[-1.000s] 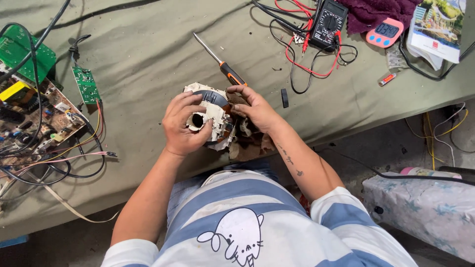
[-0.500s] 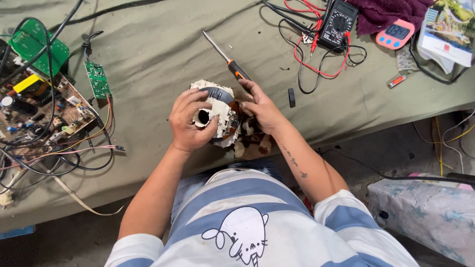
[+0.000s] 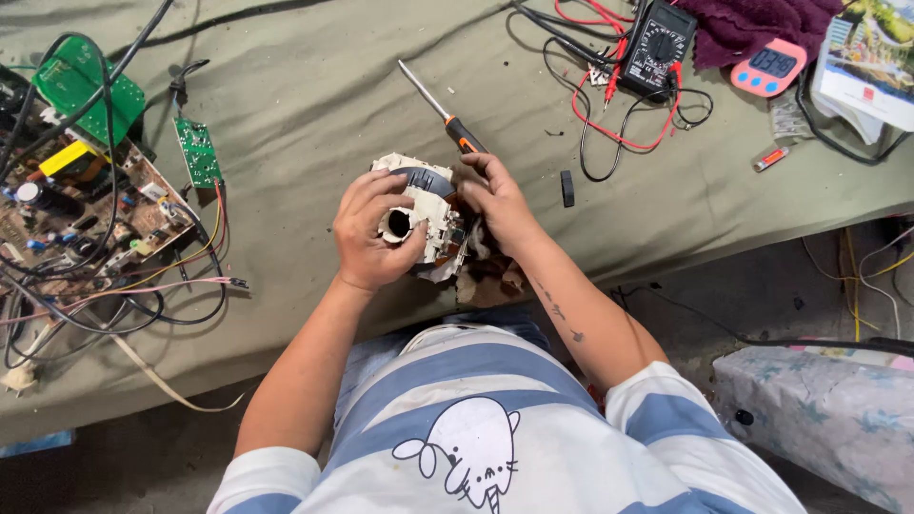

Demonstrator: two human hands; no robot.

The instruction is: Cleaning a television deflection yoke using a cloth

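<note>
A brown circuit board [image 3: 81,205] with tangled wires lies far left on the green cloth [image 3: 286,86]. The left hand [image 3: 373,233] grips the white motor part [image 3: 424,205] (held at the table edge), the right hand [image 3: 495,195] clasping its other side. A screwdriver [image 3: 443,107] lies just behind; a multimeter [image 3: 657,43] sits right.

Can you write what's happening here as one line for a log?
left hand: grips white motor part | right hand: on part, holding screwdriver | nearby: circuit boards, multimeter
</note>
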